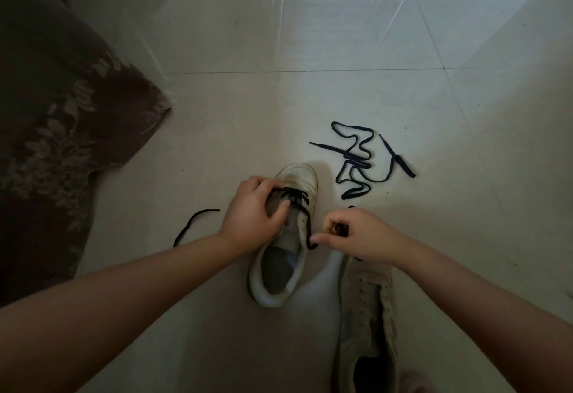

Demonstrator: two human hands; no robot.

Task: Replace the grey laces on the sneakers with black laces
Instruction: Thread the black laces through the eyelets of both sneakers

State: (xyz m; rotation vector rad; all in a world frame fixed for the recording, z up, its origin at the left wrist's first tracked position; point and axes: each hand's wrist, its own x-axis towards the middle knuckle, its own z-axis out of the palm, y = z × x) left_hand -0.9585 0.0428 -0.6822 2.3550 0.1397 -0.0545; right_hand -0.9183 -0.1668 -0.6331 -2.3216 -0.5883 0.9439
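The left hand grips the half-laced sneaker; the right hand pinches its black lace. A spare lace lies far right, the second sneaker near right, and patterned fabric left.

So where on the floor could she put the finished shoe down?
Bare tile lies beyond the loose black lace, toward the far grout line, and between the patterned fabric and the sneaker being laced. It is crowded near the hands, where the second sneaker and the lace tail lie.

Loose black lace and patterned cloth flank bare floor
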